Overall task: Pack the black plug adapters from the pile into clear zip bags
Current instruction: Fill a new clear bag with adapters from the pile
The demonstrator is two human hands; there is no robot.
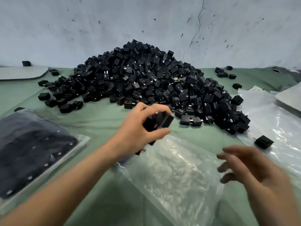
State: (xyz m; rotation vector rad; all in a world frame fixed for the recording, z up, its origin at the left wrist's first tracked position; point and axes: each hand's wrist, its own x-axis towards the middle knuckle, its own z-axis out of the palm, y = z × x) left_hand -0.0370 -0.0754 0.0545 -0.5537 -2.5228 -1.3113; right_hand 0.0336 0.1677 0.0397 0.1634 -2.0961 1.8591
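Note:
A big pile of black plug adapters (146,79) rises at the middle back of the green table. My left hand (140,129) grips a handful of black plug adapters (160,122) just in front of the pile, above the near end of a clear zip bag (175,173) lying flat on the cloth. My right hand (247,167) hovers over the bag's right edge with fingers loosely spread and holds nothing. Both hands are blurred by motion.
A filled bag of adapters (32,154) lies at the left. A stack of clear bags (273,124) lies at the right with one loose adapter (263,141) on it. Stray adapters dot the green cloth (101,116). A grey wall stands close behind the pile.

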